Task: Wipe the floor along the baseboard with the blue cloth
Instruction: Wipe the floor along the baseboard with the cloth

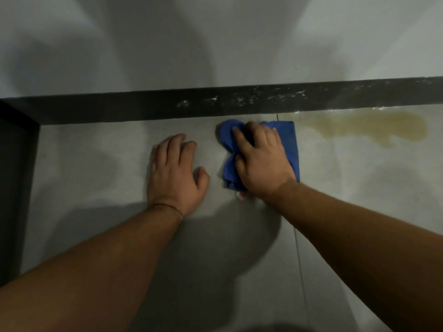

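The blue cloth (291,144) is laid on the grey floor (96,164), right up by the dark baseboard (143,109). It is bunched on its left side and flat on its right side. Its long way runs from the baseboard back toward the person. The right hand (261,161) is pressed down flat on top of it, fingers spread over the folds and pointed at the baseboard. The cloth is pinned under the palm, not squeezed in a fist.

The left hand (175,173) is laid flat and open on the bare floor just beside the cloth, with nothing held.

A yellow-brown wet stain (374,128) is seen on the floor to the right of the cloth, along the baseboard. White specks are seen on the baseboard above the cloth. Bare floor is left on the left side, up to a dark wall edge (16,176) in the corner.
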